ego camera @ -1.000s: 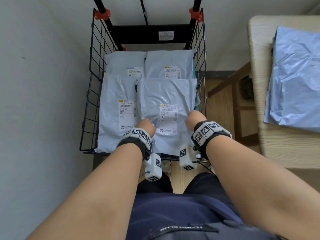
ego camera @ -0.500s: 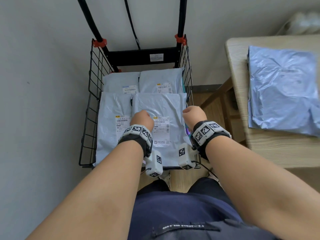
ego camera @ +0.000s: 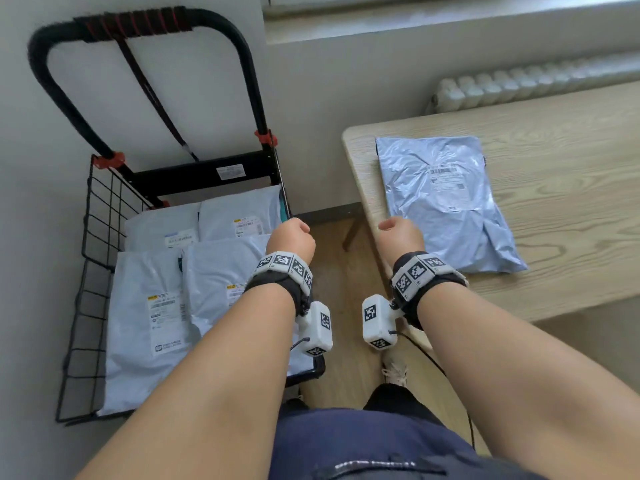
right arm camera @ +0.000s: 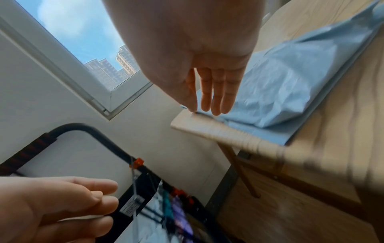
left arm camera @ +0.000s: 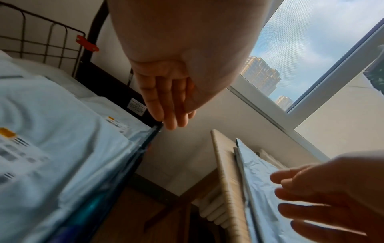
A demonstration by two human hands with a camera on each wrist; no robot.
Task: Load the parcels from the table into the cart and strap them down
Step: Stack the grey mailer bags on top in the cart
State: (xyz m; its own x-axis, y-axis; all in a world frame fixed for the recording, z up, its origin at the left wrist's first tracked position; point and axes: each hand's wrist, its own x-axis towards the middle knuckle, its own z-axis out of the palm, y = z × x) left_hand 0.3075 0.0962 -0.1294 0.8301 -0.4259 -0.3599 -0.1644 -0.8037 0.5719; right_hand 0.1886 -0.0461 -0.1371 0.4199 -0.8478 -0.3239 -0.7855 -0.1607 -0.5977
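The black wire cart [ego camera: 100, 216] stands at the left against the wall, with several grey parcels [ego camera: 149, 306] lying flat in it. One blue-grey parcel [ego camera: 446, 202] lies on the wooden table [ego camera: 571, 140] at the right. My left hand [ego camera: 291, 237] hovers empty over the cart's right edge; the left wrist view shows its fingers [left arm camera: 170, 105] straight. My right hand [ego camera: 398, 232] is at the table's near left edge, just left of the parcel, and holds nothing. In the right wrist view its fingers [right arm camera: 214, 92] hang straight over the parcel [right arm camera: 280, 92].
A black strap [ego camera: 156, 95] hangs from the cart's looped handle [ego camera: 138, 22]. A radiator [ego camera: 519, 84] runs under the window behind the table. Wooden floor [ego camera: 343, 292] shows between cart and table, with my foot [ego camera: 394, 372] on it.
Both hands have lifted off the front right parcel in the cart and swung right toward the table. The head view has turned up and to the right.
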